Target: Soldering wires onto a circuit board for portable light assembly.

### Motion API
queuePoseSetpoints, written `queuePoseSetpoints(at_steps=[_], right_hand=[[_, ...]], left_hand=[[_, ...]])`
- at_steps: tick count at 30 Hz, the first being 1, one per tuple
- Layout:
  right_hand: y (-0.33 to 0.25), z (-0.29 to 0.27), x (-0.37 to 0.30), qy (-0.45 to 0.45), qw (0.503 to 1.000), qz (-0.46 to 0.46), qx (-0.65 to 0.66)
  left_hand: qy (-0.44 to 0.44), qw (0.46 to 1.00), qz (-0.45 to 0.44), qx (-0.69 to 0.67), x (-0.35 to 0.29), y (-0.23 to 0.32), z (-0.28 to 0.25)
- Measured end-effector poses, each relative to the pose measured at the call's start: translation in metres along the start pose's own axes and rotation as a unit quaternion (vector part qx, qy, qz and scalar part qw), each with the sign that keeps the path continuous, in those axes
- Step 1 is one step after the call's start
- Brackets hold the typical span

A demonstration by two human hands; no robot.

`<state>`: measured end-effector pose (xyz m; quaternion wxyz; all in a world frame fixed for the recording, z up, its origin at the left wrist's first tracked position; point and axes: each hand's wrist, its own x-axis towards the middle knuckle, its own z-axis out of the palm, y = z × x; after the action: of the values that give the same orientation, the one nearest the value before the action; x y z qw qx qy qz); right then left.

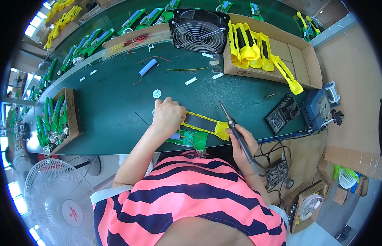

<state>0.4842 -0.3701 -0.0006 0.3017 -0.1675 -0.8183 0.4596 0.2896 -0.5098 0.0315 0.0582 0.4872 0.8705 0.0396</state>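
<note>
My left hand [168,117] is closed at the left end of a yellow plastic shell [201,122], its fingers curled and partly hidden. A soldering iron [236,135] is gripped in my right hand [245,144], its tip pointing up and away over the table. The right fingertips lie close to the wide end of the shell. Just below the shell, at the table's near edge, is a green circuit board [189,139] with a blue battery cell [175,136] beside it. A round white sticker [157,94] lies just beyond my left hand.
At the far right stands a cardboard box [299,61] of yellow shells, next to a black fan [200,33]. A soldering iron stand [284,114] and solder spool [331,92] are at right. A box of green assemblies [69,119] sits left. A loose blue battery [148,67] lies mid-table.
</note>
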Motion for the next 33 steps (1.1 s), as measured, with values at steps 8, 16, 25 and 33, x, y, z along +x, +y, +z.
queuePoseSetpoints(at_steps=[8,16,25,33], right_hand=[[0.004,-0.003,0.007,-0.09,0.993,-0.039,-0.061],[0.011,-0.001,0.005,-0.086,0.995,-0.019,-0.052],[0.005,-0.002,0.007,-0.096,0.995,-0.004,-0.029],[0.015,0.011,0.025,-0.114,0.992,-0.052,-0.014]], left_hand=[[-0.006,1.0,0.005,-0.005,0.0,-0.001,-0.003],[0.113,0.933,0.015,-0.341,0.008,-0.015,-0.042],[0.069,0.967,0.229,-0.084,-0.027,0.035,-0.001],[0.219,0.947,0.155,-0.179,-0.018,0.041,0.017]])
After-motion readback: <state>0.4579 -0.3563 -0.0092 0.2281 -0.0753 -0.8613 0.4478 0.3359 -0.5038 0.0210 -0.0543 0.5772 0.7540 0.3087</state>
